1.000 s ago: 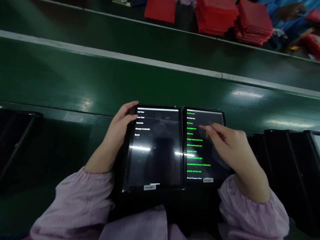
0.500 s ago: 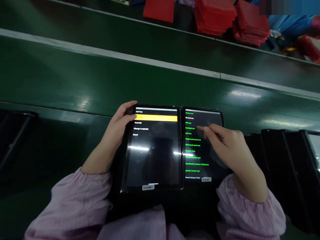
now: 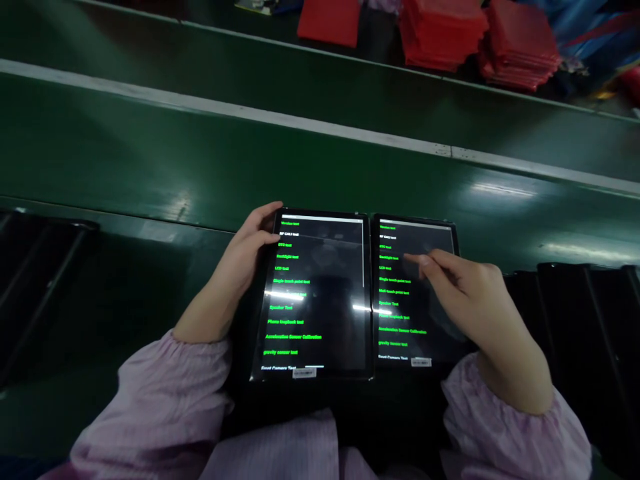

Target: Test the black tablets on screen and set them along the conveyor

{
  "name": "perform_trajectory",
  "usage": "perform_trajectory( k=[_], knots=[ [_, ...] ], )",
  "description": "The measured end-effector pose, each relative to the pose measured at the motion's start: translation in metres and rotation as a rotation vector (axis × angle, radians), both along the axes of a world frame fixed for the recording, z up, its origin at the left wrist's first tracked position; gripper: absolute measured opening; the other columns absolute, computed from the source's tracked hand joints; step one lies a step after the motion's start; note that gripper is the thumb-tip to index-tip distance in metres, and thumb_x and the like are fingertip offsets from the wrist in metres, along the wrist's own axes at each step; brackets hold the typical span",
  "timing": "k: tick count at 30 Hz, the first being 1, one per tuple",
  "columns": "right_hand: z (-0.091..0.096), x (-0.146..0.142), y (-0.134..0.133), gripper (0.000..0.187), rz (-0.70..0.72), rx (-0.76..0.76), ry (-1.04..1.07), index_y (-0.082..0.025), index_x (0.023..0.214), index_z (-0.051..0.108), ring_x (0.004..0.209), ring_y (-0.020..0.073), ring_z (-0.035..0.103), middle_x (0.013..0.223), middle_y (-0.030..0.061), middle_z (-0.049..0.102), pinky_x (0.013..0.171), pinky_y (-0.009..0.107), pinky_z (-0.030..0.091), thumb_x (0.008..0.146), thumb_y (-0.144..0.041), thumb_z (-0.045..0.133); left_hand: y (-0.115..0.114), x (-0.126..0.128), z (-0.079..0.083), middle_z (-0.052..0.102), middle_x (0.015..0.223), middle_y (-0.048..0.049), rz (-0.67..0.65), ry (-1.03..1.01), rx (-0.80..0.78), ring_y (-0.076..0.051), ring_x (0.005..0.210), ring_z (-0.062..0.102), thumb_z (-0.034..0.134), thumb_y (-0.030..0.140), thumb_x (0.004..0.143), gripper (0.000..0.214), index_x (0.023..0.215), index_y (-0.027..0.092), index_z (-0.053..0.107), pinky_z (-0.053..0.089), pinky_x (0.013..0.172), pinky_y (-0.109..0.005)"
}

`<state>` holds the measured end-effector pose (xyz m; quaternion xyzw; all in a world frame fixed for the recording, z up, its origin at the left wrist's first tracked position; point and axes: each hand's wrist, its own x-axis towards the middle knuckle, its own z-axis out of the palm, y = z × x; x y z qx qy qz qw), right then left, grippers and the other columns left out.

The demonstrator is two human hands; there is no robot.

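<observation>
Two tablets lie side by side in front of me at the near edge of the green belt, their long sides touching. The left tablet is the one that has changed. Half a second ago it showed a short white menu with one row lit yellow under my thumb. Now that menu is gone and the screen is filled with a long list of green lines, with a white one near the top. As far as I can read it, this is the same list as on the right tablet, so I judge the press was taken and both are on the same page.

My left hand clasps the left tablet at its upper left corner, fingers curled over the top edge and thumb lying on the glass beside the second line. My right hand holds nothing. It is loosely curled above the right tablet with the forefinger stretched toward a row high in the list. I cannot tell whether the tip touches the glass or hovers just off it.

Dark trays stand just to my right, and red stacks lie beyond the belt.
</observation>
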<state>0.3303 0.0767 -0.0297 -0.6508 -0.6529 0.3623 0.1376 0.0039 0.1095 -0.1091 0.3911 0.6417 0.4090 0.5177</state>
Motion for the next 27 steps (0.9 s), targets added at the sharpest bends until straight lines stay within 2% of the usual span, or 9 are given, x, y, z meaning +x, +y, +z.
perform_trajectory(
  k=[5, 10, 14, 17, 19, 22, 25, 27],
  knots=[
    [0.002, -0.001, 0.0, 0.054, -0.021, -0.002, 0.032, -0.024, 0.067, 0.055, 0.04, 0.0101, 0.032, 0.056, 0.0004, 0.062, 0.043, 0.029, 0.031, 0.107, -0.059, 0.047, 0.0, -0.006, -0.002, 0.075, 0.123, -0.0063, -0.047, 0.001, -0.023, -0.033, 0.121, 0.067, 0.064, 0.025, 0.068, 0.06, 0.127, 0.028, 0.073, 0.059, 0.103, -0.049],
    [0.002, 0.0, 0.0, 0.051, -0.055, -0.02, 0.042, -0.024, 0.066, 0.055, 0.038, 0.0086, 0.03, 0.062, 0.0027, 0.068, 0.04, 0.028, 0.029, 0.104, -0.057, 0.05, -0.001, -0.009, 0.004, 0.07, 0.137, -0.006, -0.137, -0.025, -0.072, -0.034, 0.128, 0.064, 0.073, 0.021, 0.059, 0.079, 0.137, 0.031, 0.065, 0.06, 0.101, -0.044],
    [0.007, 0.003, 0.001, 0.049, -0.07, -0.008, 0.051, -0.025, 0.067, 0.057, 0.037, 0.0111, 0.038, 0.052, 0.0, 0.059, 0.04, 0.028, 0.03, 0.104, -0.056, 0.051, 0.001, -0.009, 0.006, 0.066, 0.141, -0.0067, -0.145, -0.028, -0.12, -0.038, 0.137, 0.059, 0.079, 0.024, 0.056, 0.084, 0.138, 0.032, 0.061, 0.055, 0.112, -0.05],
    [0.012, 0.013, 0.0, 0.045, -0.13, 0.005, 0.05, -0.025, 0.072, 0.062, 0.039, 0.0124, 0.048, 0.061, 0.0021, 0.069, 0.043, 0.028, 0.036, 0.104, -0.054, 0.054, 0.003, -0.013, 0.009, 0.066, 0.143, -0.0073, -0.075, -0.072, -0.136, -0.04, 0.146, 0.052, 0.078, 0.026, 0.057, 0.079, 0.134, 0.032, 0.061, 0.047, 0.122, -0.057],
    [0.009, 0.025, -0.005, 0.04, -0.227, 0.011, 0.051, -0.025, 0.079, 0.065, 0.048, 0.0155, 0.061, 0.082, 0.0068, 0.081, 0.047, 0.029, 0.043, 0.102, -0.057, 0.057, 0.001, -0.018, 0.013, 0.065, 0.144, -0.008, -0.05, -0.083, -0.154, -0.042, 0.15, 0.048, 0.081, 0.03, 0.062, 0.071, 0.13, 0.032, 0.062, 0.042, 0.125, -0.06],
    [-0.01, 0.048, -0.022, 0.043, -0.414, 0.062, 0.059, -0.026, 0.096, 0.069, 0.08, 0.0254, 0.077, 0.11, 0.0112, 0.084, 0.064, 0.035, 0.058, 0.096, -0.069, 0.063, -0.013, -0.028, 0.019, 0.067, 0.144, -0.0091, 0.004, -0.064, -0.169, -0.044, 0.152, 0.046, 0.083, 0.042, 0.074, 0.058, 0.128, 0.032, 0.065, 0.037, 0.127, -0.063],
    [-0.042, 0.068, -0.051, 0.062, -0.59, 0.046, 0.162, -0.028, 0.113, 0.068, 0.11, 0.0321, 0.077, 0.124, 0.0123, 0.08, 0.091, 0.049, 0.062, 0.088, -0.084, 0.064, -0.045, -0.034, 0.021, 0.071, 0.14, -0.0129, 0.127, -0.022, -0.175, -0.045, 0.15, 0.05, 0.08, 0.06, 0.08, 0.06, 0.129, 0.028, 0.066, 0.035, 0.128, -0.067],
    [-0.062, 0.071, -0.071, 0.074, -0.664, -0.085, 0.311, -0.029, 0.124, 0.067, 0.131, 0.0347, 0.069, 0.136, 0.0134, 0.075, 0.111, 0.058, 0.054, 0.083, -0.091, 0.063, -0.072, -0.033, 0.021, 0.071, 0.143, -0.0144, 0.196, -0.006, -0.211, -0.044, 0.149, 0.052, 0.079, 0.069, 0.077, 0.072, 0.132, 0.026, 0.066, 0.037, 0.129, -0.064]
  ],
)
